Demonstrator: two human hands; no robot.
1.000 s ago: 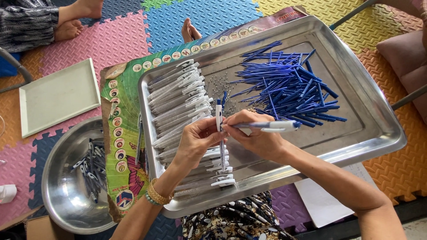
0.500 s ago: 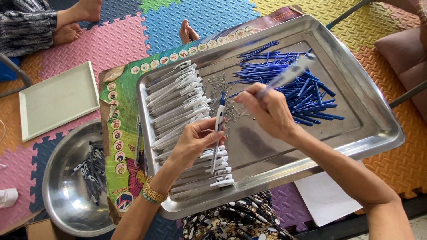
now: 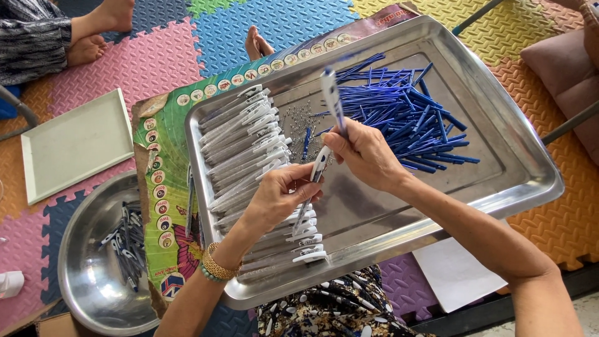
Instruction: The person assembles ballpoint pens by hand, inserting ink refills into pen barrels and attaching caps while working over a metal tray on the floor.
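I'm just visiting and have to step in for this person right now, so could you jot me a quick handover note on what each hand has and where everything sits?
Left hand: grip on a white pen barrel, over the steel tray.
Right hand: grip on a second pen piece, raised and pointing up.
Blue refills: loose pile at the tray's far right.
White pens: laid in a row along the tray's left side.
Small springs: scattered between them.
Steel bowl at left holds more pen parts.
Done: the row of pens. Left: the blue pile.

Lay on foam mats: steel tray over printed board, round bowl, white tray, paper.
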